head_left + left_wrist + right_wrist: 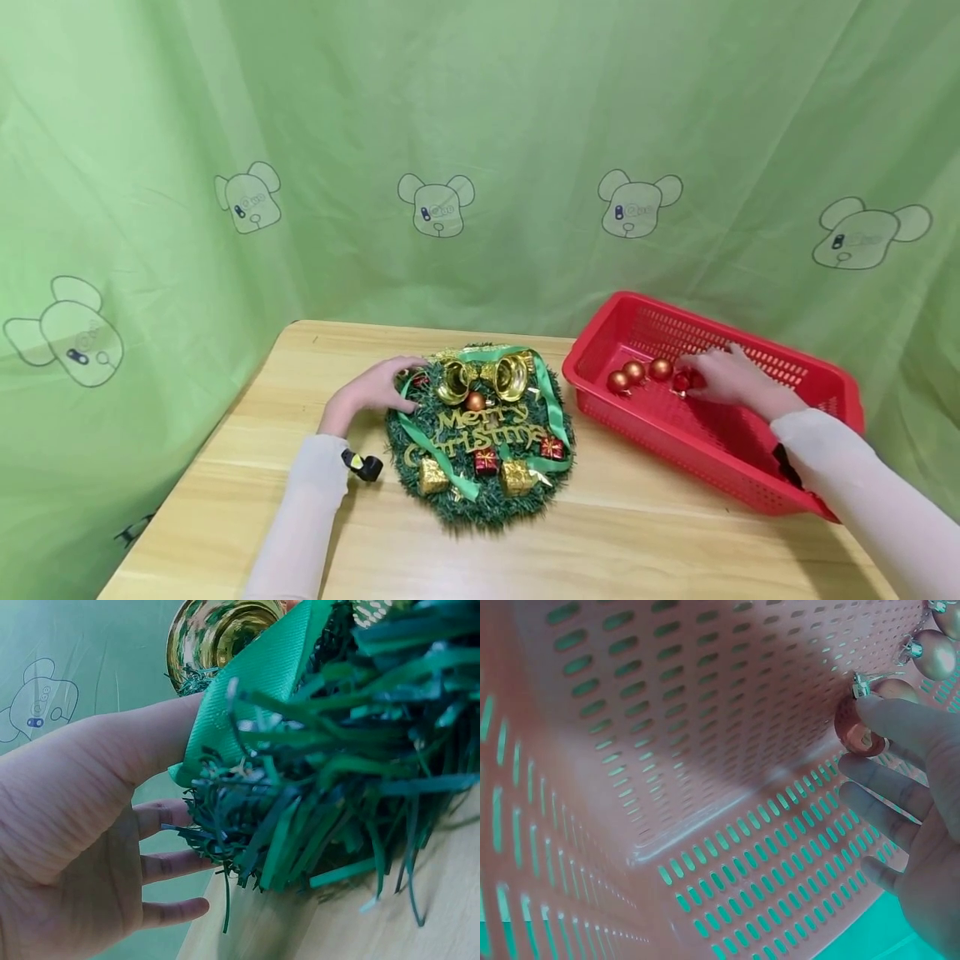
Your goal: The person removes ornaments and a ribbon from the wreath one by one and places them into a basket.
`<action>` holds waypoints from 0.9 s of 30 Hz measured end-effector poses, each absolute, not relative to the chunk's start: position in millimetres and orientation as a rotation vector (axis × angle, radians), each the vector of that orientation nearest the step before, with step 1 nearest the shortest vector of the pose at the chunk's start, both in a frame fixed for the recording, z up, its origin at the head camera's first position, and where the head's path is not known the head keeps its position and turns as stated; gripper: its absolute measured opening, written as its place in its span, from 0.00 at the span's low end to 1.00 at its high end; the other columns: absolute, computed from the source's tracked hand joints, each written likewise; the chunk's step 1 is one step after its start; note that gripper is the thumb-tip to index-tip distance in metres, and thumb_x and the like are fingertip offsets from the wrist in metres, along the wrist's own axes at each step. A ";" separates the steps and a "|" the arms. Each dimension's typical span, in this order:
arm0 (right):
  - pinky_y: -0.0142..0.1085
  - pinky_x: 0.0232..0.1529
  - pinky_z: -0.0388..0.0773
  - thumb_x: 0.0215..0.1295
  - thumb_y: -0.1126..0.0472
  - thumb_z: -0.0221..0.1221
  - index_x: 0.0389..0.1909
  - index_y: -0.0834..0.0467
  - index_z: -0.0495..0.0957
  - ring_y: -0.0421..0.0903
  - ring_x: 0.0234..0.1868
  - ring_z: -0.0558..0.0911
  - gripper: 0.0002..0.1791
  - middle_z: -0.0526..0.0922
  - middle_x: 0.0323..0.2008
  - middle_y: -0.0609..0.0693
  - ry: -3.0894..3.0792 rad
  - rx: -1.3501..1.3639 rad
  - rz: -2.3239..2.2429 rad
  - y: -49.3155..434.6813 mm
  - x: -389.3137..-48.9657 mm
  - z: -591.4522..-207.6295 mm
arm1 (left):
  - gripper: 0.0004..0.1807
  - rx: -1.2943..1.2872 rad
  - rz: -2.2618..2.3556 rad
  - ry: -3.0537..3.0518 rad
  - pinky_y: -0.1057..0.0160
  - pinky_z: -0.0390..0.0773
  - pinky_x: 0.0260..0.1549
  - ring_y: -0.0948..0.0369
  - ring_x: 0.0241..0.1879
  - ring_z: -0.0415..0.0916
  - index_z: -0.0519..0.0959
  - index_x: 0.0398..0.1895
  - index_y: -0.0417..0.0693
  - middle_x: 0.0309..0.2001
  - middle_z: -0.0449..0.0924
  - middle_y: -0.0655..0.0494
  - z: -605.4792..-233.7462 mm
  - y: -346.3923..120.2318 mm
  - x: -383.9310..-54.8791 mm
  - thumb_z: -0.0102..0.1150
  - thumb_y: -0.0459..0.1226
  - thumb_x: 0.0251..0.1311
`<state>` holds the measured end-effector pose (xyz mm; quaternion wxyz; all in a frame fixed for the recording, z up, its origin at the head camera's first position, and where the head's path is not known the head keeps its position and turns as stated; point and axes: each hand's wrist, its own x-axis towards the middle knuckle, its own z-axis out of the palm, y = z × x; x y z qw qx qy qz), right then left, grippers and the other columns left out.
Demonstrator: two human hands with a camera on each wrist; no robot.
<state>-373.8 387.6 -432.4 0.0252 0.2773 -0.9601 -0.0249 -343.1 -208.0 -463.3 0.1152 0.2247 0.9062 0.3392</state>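
A green tinsel Christmas wreath (480, 504) lies on the table, with gold bells (512, 379), a green ribbon (553, 408), small gift boxes and gold "Merry Christmas" lettering. At its left edge my left hand (378, 387) grips the rim; in the left wrist view the thumb reaches under the ribbon and the fingertips are partly hidden by tinsel. Inside the red basket (675, 450), my right hand (727, 379) pinches a shiny red Christmas ball (853, 727) between thumb and fingers. Beside that ball lie several copper-coloured balls (633, 372).
The basket has slotted walls and stands at the right of the wooden table (615, 542), close to the wreath. A green curtain (517, 275) with bear-head prints hangs behind and to the left of the table.
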 end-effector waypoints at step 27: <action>0.71 0.48 0.71 0.51 0.59 0.75 0.51 0.63 0.84 0.57 0.39 0.86 0.25 0.90 0.38 0.55 -2.967 0.848 -0.076 379.7 -372.0 -423.0 | 0.47 0.653 1.013 2.642 0.37 0.56 0.76 0.42 0.77 0.57 0.63 0.77 0.48 0.78 0.61 0.45 -464.8 -208.1 -344.8 0.74 0.35 0.52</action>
